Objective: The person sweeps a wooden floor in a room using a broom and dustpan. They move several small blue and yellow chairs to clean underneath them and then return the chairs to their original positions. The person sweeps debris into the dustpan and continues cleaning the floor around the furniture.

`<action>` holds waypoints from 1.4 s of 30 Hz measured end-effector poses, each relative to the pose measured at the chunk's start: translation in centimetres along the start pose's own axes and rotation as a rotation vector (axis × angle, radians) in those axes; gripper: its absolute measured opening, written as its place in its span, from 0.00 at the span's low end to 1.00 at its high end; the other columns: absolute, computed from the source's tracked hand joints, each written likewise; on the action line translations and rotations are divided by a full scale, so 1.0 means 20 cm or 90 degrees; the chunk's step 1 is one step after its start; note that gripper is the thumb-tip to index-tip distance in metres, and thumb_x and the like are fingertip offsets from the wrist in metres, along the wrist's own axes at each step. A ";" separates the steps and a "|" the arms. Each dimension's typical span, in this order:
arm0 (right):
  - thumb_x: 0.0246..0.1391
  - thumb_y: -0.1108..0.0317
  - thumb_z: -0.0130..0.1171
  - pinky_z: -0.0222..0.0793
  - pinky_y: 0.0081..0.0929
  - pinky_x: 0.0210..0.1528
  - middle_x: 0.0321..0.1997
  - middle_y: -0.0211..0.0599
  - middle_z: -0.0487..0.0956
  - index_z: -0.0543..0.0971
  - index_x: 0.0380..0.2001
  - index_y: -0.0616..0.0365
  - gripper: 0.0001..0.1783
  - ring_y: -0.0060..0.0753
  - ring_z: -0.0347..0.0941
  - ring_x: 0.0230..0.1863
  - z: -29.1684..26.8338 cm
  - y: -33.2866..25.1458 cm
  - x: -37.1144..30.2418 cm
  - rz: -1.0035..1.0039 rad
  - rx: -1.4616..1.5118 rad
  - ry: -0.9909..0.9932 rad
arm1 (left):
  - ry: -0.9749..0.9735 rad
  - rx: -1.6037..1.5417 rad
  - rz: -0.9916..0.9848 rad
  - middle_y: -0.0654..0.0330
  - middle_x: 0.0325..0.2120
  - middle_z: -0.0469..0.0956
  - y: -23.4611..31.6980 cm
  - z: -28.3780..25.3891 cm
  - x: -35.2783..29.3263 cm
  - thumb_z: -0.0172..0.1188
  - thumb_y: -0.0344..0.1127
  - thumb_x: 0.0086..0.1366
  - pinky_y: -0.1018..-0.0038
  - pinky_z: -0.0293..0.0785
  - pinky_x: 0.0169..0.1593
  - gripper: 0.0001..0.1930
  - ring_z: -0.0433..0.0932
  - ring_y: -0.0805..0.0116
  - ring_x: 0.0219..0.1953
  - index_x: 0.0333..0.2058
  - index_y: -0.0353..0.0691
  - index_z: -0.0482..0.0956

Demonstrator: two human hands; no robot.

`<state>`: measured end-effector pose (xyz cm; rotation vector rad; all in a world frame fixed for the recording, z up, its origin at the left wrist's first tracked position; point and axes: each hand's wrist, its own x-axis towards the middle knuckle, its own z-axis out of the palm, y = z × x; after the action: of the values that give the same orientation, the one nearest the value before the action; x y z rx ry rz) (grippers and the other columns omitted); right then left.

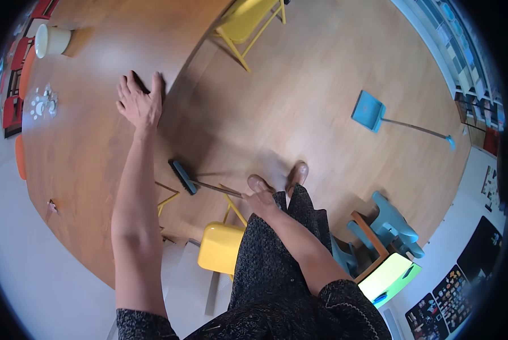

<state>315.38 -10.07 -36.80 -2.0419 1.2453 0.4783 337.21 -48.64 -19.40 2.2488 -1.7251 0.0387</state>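
My left hand (139, 103) lies on the wooden table (95, 153) close to its right edge, palm down with the fingers spread, holding nothing. In front of my body, my right hand (261, 204) is closed around the handle of a broom (181, 177). The broom's dark teal head with black bristles is low beside the table edge, and its handle slants up to my hand. A blue long-handled dustpan (369, 111) lies apart on the floor to the right, with its handle pointing to the far right.
A yellow chair (223, 247) stands close on my left; another yellow chair (244, 25) is beyond the table edge. Blue chairs (393, 224) and a small green-topped table (389, 279) are at my right. A cream pot (53, 41) sits on the big table. Shelves (464, 51) line the right wall.
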 end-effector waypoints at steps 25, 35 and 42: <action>0.61 0.61 0.43 0.70 0.47 0.31 0.25 0.48 0.77 0.57 0.64 0.39 0.27 0.52 0.75 0.24 -0.71 1.07 -1.61 0.400 0.189 -0.091 | 0.026 0.083 0.048 0.56 0.64 0.55 -0.05 0.07 0.00 0.48 0.65 0.58 0.52 0.42 0.65 0.39 0.49 0.58 0.67 0.62 0.48 0.58; 0.57 0.66 0.49 0.72 0.42 0.33 0.28 0.43 0.79 0.47 0.66 0.27 0.38 0.45 0.78 0.30 -0.71 1.27 -1.31 0.328 -0.017 -0.286 | 0.034 0.067 0.057 0.59 0.64 0.54 -0.07 0.07 0.00 0.44 0.66 0.60 0.53 0.44 0.65 0.37 0.51 0.62 0.66 0.61 0.50 0.60; 0.59 0.63 0.47 0.70 0.41 0.32 0.26 0.51 0.77 0.56 0.65 0.34 0.30 0.48 0.76 0.27 -0.81 1.28 -1.66 0.515 0.054 -0.115 | 0.018 0.067 0.049 0.55 0.64 0.54 -0.04 0.07 0.01 0.47 0.65 0.58 0.52 0.41 0.65 0.39 0.49 0.58 0.67 0.62 0.47 0.58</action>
<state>276.43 -8.72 -14.34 -1.3178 1.9074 0.9285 337.85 -49.04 -20.87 2.2424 -1.8339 0.1823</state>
